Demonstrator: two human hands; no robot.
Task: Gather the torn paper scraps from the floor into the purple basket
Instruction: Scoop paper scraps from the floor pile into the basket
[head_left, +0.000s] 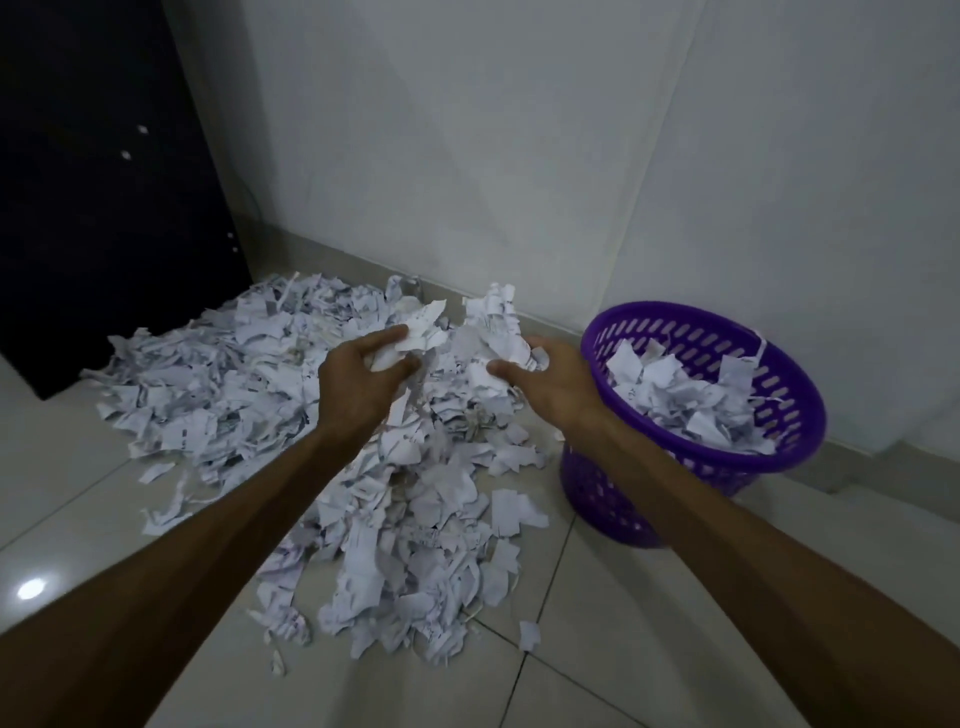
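item: left hand (363, 376), fingers curled and clamped on a bunch of torn paper scraps (421, 335), the bunch standing up past the fingertips.
item: right hand (545, 382), fingers curled round a second bunch of scraps (491, 322), which rises above the thumb; the two bunches near one another, between the hands.
item: loose pile of scraps (249, 384), on the tiled floor (623, 623), below and left of both sets of fingers; large share not yet gathered.
item: purple basket (795, 405), slotted, tilted toward the hands, just right of the right fingers, part filled with scraps.
step judged: carry, both handfuls lifted clear of the pile.
next move calls for: swing right over the basket rim, then loosen the fingers above the opening; light scraps likely to flutter wide.
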